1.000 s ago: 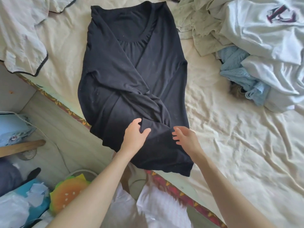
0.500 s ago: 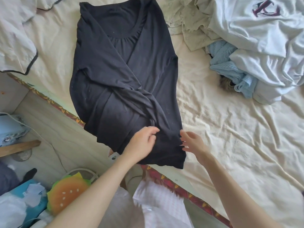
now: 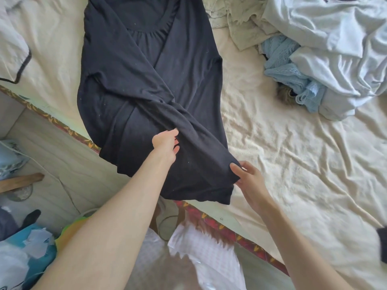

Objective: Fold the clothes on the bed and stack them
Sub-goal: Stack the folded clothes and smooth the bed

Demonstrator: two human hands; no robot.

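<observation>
Fingers of the right hand pinch the hem corner of the black long-sleeved top, spread on the bed near its edge; the left hand grips a sleeve fold mid-body; both forearms reach forward from below. Best pull the hem taut and level before folding upward; slack would crease

A shirt lies on the bed, its bottom end hanging over the edge. A pile of clothes sits to its right.

Wooden stick and watermelon-shaped cushion on the floor.
</observation>
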